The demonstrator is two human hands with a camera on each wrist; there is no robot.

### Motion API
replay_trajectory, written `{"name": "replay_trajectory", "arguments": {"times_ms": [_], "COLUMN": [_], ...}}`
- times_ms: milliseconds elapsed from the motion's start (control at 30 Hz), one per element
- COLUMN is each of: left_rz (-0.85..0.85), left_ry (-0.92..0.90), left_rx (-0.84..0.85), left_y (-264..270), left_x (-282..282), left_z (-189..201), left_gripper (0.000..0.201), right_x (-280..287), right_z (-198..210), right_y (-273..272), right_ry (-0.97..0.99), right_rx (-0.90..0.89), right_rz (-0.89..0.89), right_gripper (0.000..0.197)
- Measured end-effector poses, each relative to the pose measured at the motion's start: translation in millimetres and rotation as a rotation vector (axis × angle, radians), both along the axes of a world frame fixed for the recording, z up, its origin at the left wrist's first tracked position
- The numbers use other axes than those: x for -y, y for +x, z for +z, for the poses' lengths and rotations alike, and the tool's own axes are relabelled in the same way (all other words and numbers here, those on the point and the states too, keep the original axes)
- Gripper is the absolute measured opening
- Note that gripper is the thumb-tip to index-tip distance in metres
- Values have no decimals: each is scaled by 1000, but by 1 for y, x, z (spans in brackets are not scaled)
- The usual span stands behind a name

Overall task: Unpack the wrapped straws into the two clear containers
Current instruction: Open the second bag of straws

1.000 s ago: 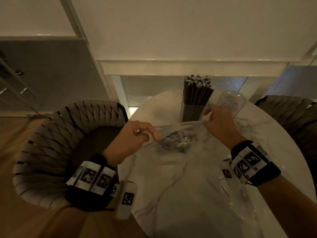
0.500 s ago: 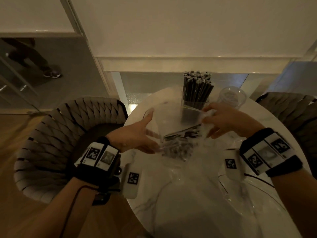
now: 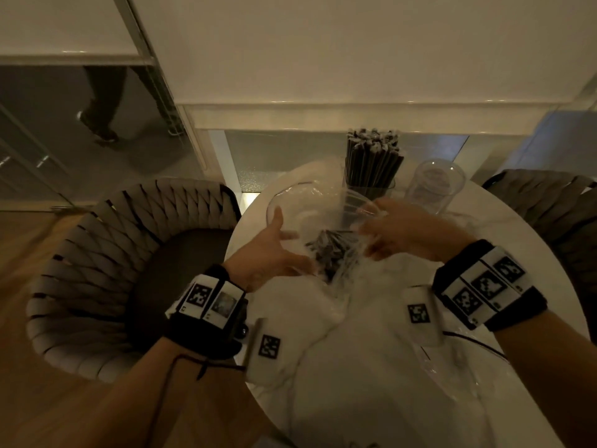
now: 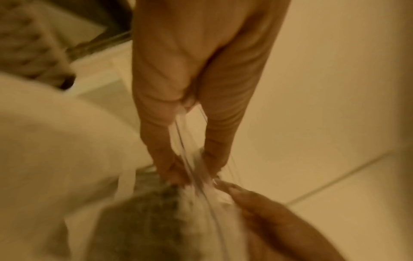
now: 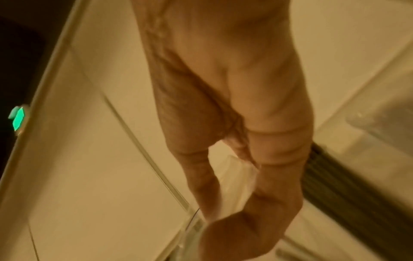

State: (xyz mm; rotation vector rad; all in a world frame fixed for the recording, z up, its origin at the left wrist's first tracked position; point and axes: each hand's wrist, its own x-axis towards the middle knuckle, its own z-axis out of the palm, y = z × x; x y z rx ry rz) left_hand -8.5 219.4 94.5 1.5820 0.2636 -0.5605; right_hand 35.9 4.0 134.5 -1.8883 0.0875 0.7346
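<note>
Over table centre: clear plastic bag (image 3: 310, 218) of wrapped straws (image 3: 329, 250), mouth stretched wide — dark straw bundle sagging low inside. Pulled open from both sides: left hand (image 3: 271, 250) at 9 o'clock, film pinched btwn thumb and fingers (image 4: 163, 141) per left wrist view; right hand (image 3: 403, 234) at 3 o'clock, bag edge pinched likewise, fingers (image 5: 198, 169) running along it. Hands apart, bag mouth spanning the gap. Blurry in both wrist views, so exact finger contact hard to read. At 12 o'clock, just behind bag: clear container (image 3: 371, 185) packed w/ upright dark straws (image 3: 371, 156). At 1 o'clock, beside it: second clear container (image 3: 433, 185), contents unclear. Underneath — round white marble table (image 3: 371, 367). Woven chair (image 3: 106, 260) at 9 o'clock, another chair (image 3: 555, 205) at 3. Far off at 10 o'clock, someone's legs (image 3: 103, 101) on grey floor.
</note>
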Motion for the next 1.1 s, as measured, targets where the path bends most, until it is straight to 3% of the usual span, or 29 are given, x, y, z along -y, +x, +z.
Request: {"name": "replay_trajectory", "arguments": {"times_ms": [67, 167, 233, 300, 333, 367, 433, 467, 533, 567, 633, 733, 800, 867, 1000, 1033, 1100], "left_rz": [68, 167, 127, 46, 54, 96, 217, 243, 226, 216, 230, 343, 411, 447, 491, 463, 376], "left_ry": [-115, -94, 175, 500, 560, 522, 311, 209, 49, -5, -107, -369, -572, -642, -523, -454, -356], "left_rx": [-9, -5, 75, 212, 250, 248, 160, 99, 15, -2, -20, -95, -151, -182, -189, -165, -135], "left_y": [-1, 3, 7, 9, 11, 13, 15, 14, 12, 11, 10, 14, 16, 14, 14, 13, 9], "left_x": [10, 3, -6, -11, -12, -12, -10, -8, -2, 2, 9, 6, -1, -1, 10, 13, 21], "left_z": [0, 5, 11, 15, 15, 15, 16, 15, 8, 4, 1, 6, 7, 7, -1, -4, -7], "left_gripper": [120, 106, 92, 66, 50, 35, 26, 31, 71, 92, 111, 111, 116, 124, 126, 120, 115], "right_x": [-5, 2, 10, 11, 9, 8, 6, 6, 0, -4, -12, -12, -8, -11, -25, -26, -28], "right_z": [-2, 3, 4, 2, 0, -3, -9, -12, -20, -26, -30, -19, -15, -19, -37, -39, -42], "right_y": [-7, -5, 2, 8, 11, 14, 18, 18, 13, 10, 2, 4, 12, 16, 12, 7, -3], "right_ry": [67, -85, -240, -314, -307, -285, -166, -86, 53, 112, 217, 445, 613, 679, 637, 581, 388], "right_rx": [-21, 108, 184, 247, 276, 307, 285, 214, 49, 12, 13, -18, -110, -193, -135, -69, 44], "right_rz": [76, 20, -63, -69, -86, -125, -233, -250, -106, 0, 101, -32, -224, -414, -683, -687, -473], "right_gripper": [46, 41, 34, 24, 20, 19, 21, 26, 41, 47, 50, 31, 24, 20, 19, 13, 8]}}
